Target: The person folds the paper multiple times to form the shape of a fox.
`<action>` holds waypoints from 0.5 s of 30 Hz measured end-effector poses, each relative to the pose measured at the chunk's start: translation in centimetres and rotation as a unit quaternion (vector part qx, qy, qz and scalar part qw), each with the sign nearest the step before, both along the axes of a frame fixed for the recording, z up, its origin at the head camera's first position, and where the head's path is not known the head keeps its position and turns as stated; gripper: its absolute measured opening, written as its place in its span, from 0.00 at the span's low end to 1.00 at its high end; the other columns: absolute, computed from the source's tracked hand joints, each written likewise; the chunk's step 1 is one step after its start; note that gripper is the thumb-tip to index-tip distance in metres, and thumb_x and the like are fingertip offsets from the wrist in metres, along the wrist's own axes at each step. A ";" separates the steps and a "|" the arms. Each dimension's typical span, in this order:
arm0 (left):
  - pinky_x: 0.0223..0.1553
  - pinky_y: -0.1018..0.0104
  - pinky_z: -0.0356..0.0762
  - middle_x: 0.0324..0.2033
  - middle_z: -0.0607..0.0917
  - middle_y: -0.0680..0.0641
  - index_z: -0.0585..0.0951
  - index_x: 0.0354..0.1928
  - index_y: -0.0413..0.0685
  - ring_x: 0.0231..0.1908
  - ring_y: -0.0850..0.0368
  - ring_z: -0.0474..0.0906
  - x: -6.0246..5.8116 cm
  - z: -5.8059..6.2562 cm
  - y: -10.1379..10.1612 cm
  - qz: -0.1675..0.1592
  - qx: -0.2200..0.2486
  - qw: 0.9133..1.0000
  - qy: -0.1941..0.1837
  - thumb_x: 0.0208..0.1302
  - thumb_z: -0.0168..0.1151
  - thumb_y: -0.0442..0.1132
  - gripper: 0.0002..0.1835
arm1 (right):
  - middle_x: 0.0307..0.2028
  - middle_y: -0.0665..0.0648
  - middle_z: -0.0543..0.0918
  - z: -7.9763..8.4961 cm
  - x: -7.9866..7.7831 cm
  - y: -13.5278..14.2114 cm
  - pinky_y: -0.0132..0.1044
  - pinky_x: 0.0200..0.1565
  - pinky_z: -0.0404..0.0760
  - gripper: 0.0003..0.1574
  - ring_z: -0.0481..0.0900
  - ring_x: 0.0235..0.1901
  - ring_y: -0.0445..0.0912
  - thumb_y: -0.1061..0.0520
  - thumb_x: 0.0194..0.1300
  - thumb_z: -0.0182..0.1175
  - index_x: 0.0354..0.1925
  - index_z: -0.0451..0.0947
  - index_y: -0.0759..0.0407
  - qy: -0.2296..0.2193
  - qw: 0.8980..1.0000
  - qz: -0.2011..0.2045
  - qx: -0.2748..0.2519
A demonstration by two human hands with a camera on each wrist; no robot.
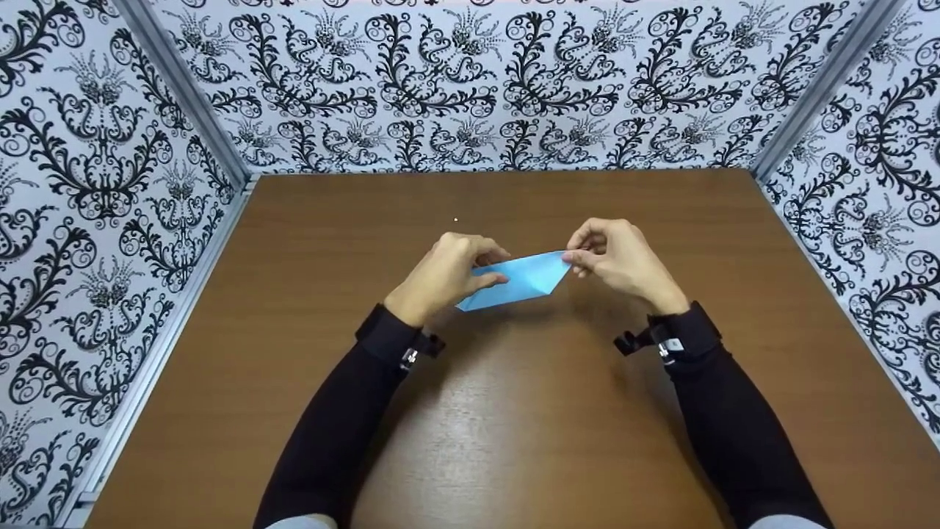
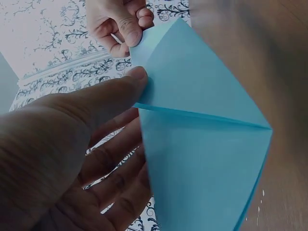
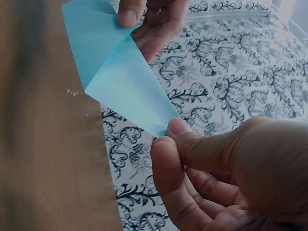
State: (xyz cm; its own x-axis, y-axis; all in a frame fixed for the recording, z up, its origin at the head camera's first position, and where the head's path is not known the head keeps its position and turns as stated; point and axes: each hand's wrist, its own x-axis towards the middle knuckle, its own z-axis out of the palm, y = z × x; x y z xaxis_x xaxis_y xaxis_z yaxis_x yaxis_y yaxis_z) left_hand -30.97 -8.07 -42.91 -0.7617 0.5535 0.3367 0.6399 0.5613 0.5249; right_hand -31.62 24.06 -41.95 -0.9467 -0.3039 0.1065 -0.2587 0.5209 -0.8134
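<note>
A light blue sheet of folded paper (image 1: 518, 281) is held up between both hands over the table. In the left wrist view a fold line runs across the paper (image 2: 202, 163), with a layered edge along it. My left hand (image 1: 454, 273) grips the paper's upper edge, thumb on the near face and fingers behind. My right hand (image 1: 620, 261) pinches the pointed right corner between thumb and index finger. The right wrist view shows that corner of the paper (image 3: 130, 82) between the fingertips, the other fingers curled below.
The brown wooden table (image 1: 470, 441) lies beneath the hands. Black-and-white patterned walls (image 1: 440, 88) stand at its back and sides, with grey metal posts (image 1: 187, 88) in the corners. A tiny white speck (image 1: 455, 219) shows on the tabletop beyond the left hand.
</note>
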 end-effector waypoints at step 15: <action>0.38 0.70 0.87 0.35 0.99 0.47 0.98 0.41 0.47 0.35 0.54 0.95 -0.5 -0.3 -0.5 0.001 0.029 0.999 -0.043 0.77 0.83 0.42 0.07 | 0.42 0.64 0.97 1.1 1.3 -0.8 0.30 0.40 0.93 0.09 0.97 0.37 0.54 0.59 0.78 0.80 0.48 0.90 0.61 0.050 0.999 0.001 0.011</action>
State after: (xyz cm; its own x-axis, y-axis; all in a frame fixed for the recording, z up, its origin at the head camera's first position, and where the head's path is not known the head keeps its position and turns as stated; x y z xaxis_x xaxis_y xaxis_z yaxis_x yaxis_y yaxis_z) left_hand -31.46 -8.59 -43.24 -0.7901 0.5334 0.3020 0.5901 0.5289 0.6099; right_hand -30.36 23.25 -40.86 -0.9312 -0.3088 0.1939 -0.3390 0.5375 -0.7722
